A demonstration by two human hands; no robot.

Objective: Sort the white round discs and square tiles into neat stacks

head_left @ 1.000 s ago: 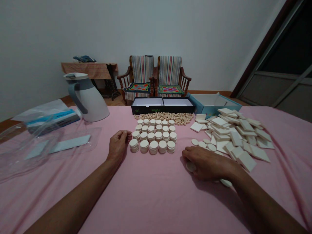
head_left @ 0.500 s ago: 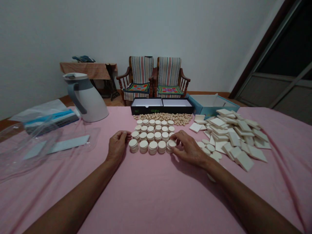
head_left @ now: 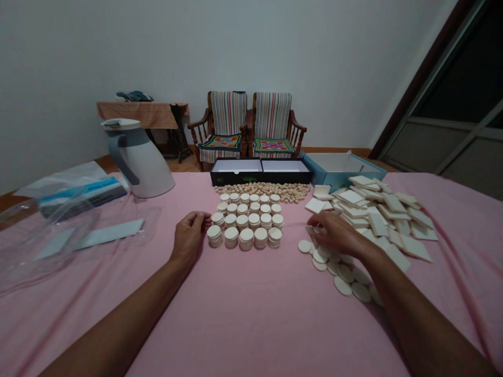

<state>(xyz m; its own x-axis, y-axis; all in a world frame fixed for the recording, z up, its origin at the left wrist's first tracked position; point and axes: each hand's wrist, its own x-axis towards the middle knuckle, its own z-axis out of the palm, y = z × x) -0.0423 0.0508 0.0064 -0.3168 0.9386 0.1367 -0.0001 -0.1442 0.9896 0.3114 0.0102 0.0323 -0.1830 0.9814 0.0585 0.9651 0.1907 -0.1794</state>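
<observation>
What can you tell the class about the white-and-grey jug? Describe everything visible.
The jug looks plastic: a white body widening towards its base, a grey collar, a long grey handle on the picture's left, and a white lid, apparently shut. It stands upright on the pink tablecloth, towards the far left. Its contents are hidden.

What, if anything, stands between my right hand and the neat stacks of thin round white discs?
Nothing visible does: bare pink tablecloth separates your right hand from the nearest stacks. One loose white disc lies flat by the hand, slightly nearer you than the direct path.
</observation>
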